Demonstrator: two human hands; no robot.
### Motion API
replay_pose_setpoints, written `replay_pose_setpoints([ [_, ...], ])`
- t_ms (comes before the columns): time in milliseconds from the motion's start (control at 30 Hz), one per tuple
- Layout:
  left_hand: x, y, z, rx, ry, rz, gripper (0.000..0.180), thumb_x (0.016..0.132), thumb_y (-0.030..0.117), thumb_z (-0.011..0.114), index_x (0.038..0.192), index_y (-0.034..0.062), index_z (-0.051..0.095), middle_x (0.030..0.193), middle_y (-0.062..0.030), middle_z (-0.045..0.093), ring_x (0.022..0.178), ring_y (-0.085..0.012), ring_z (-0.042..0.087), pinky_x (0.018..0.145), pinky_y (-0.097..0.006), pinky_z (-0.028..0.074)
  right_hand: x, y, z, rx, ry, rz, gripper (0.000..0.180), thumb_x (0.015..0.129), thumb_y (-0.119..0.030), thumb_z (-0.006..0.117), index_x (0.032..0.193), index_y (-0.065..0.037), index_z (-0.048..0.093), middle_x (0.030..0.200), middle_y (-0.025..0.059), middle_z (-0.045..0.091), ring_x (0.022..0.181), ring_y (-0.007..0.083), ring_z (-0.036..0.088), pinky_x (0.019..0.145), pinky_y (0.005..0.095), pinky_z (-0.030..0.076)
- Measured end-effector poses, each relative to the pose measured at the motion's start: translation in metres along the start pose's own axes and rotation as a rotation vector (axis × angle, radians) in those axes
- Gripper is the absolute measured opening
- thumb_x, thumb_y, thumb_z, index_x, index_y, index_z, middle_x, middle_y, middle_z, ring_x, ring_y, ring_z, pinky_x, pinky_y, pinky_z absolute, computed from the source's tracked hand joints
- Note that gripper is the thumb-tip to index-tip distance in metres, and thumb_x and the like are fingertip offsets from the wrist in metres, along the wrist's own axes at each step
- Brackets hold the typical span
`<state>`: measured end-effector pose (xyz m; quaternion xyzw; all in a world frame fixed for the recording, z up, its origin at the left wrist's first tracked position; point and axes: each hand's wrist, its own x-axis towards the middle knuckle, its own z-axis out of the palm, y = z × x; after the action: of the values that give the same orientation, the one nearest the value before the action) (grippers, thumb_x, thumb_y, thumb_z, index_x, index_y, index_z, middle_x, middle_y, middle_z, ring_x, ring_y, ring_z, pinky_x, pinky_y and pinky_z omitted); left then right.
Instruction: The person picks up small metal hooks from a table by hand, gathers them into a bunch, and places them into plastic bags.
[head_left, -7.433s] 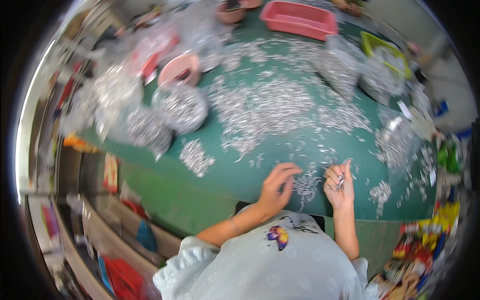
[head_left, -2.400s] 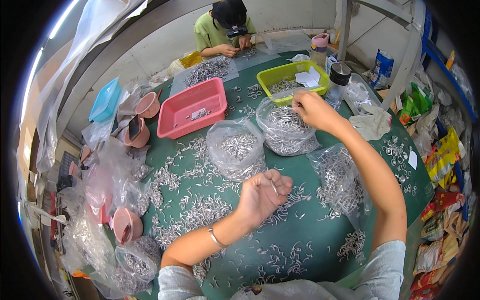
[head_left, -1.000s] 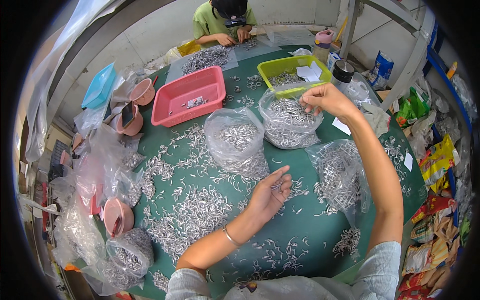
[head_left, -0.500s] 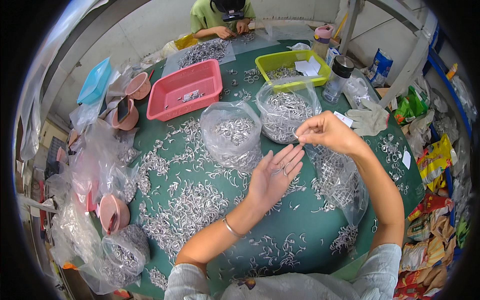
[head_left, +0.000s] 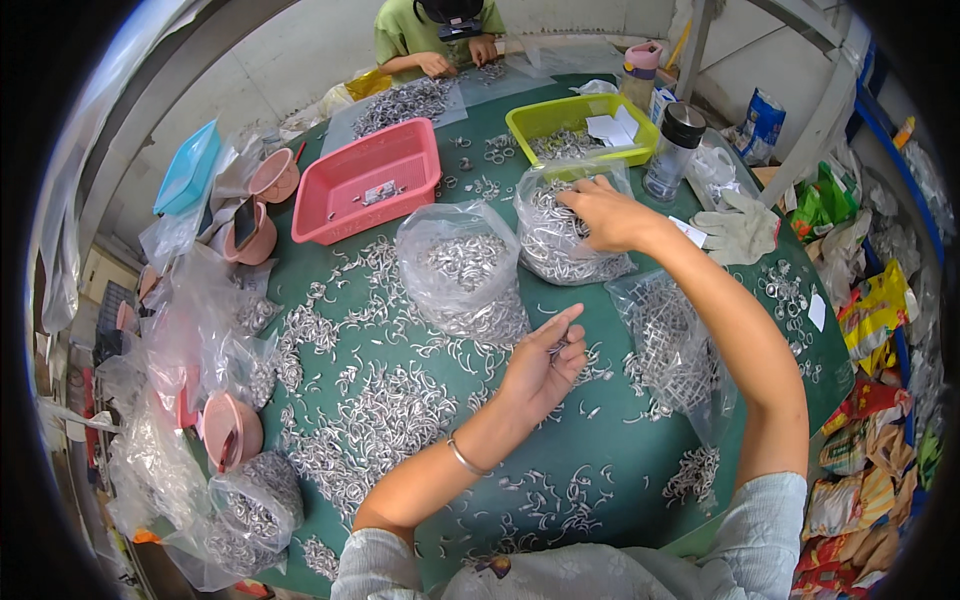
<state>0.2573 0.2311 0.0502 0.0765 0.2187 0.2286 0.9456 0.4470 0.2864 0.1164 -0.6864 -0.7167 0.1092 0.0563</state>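
My left hand point(head_left: 541, 372) is turned palm up over the table, its fingers curled around small curved metal pieces that are mostly hidden. Up and to its right, my right hand point(head_left: 612, 218) reaches into the mouth of a clear plastic bag point(head_left: 572, 262) filled with silvery curved metal pieces. Its fingers look apart, touching the pieces, though the fingertips are partly hidden. A second clear bag point(head_left: 465, 265) of similar pieces stands just left of it. Many loose curved metal pieces point(head_left: 385, 425) lie heaped left of my left hand.
Beyond the bags sit a pink basket point(head_left: 368, 180) and a yellow-green basket point(head_left: 583, 133). A bag of straight-looking metal parts point(head_left: 668, 340) lies under my right forearm. A bottle point(head_left: 675, 150) and a glove point(head_left: 738, 228) are at right. Across the table, a person point(head_left: 440, 40) handles metal pieces.
My right hand has moved away from my left palm, up and into the right-hand bag. My left fingers, previously stretched flat with ring-like pieces on them, have curled inward.
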Motion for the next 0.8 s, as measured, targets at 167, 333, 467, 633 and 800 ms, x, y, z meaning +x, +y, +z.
replay_pose_setpoints([
  [167, -0.003, -0.004, -0.003, 0.018, 0.015, 0.003, 0.028, 0.089, 0.008, 0.043, 0.115, -0.0006, 0.042, 0.073, -0.0028, 0.043, 0.059, -0.0099, 0.036, 0.053, -0.022, 0.034, 0.016, 0.010, 0.002, 0.116, 0.098, -0.074, 0.045, 0.055, -0.006, 0.072, 0.098, 0.000, 0.059, 0.098, 0.0169, 0.059, 0.094, 0.0319, 0.054, 0.083, 0.0367, 0.043],
  [333, -0.003, -0.008, -0.005, 0.041, 0.007, -0.003, 0.029, 0.088, 0.007, 0.044, 0.116, -0.0009, 0.044, 0.077, -0.0042, 0.047, 0.063, -0.0114, 0.041, 0.057, -0.023, 0.038, 0.034, 0.019, 0.001, 0.543, 0.185, 0.066, 0.027, 0.063, -0.005, 0.066, 0.089, 0.001, 0.061, 0.079, 0.0110, 0.061, 0.077, 0.0200, 0.059, 0.069, 0.0318, 0.047],
  [467, -0.005, -0.007, -0.003, 0.072, 0.039, 0.015, 0.030, 0.088, 0.009, 0.043, 0.117, -0.0020, 0.045, 0.093, -0.0090, 0.053, 0.079, -0.0158, 0.051, 0.070, -0.027, 0.045, 0.037, 0.011, -0.015, 1.044, -0.047, 0.095, 0.032, 0.082, -0.008, 0.056, 0.111, 0.005, 0.051, 0.111, 0.0101, 0.053, 0.094, 0.0169, 0.055, 0.075, 0.0299, 0.050],
  [633, -0.009, -0.006, -0.005, 0.043, 0.043, 0.014, 0.035, 0.089, 0.009, 0.041, 0.121, -0.0034, 0.040, 0.119, -0.0163, 0.047, 0.107, -0.0237, 0.048, 0.091, -0.033, 0.042, 0.020, 0.021, -0.034, 0.898, 0.040, -0.077, 0.022, 0.081, -0.003, 0.053, 0.102, 0.004, 0.056, 0.097, 0.0098, 0.059, 0.086, 0.0148, 0.056, 0.069, 0.0273, 0.049],
  [800, -0.009, -0.008, -0.004, 0.062, 0.023, 0.027, 0.040, 0.088, 0.006, 0.038, 0.127, -0.0036, 0.032, 0.129, -0.0194, 0.037, 0.117, -0.0279, 0.041, 0.098, -0.036, 0.037, -0.001, 0.044, -0.034, 0.374, 0.112, -0.170, 0.020, 0.067, 0.000, 0.064, 0.086, 0.003, 0.061, 0.076, 0.0093, 0.063, 0.072, 0.0204, 0.060, 0.066, 0.0296, 0.048],
])
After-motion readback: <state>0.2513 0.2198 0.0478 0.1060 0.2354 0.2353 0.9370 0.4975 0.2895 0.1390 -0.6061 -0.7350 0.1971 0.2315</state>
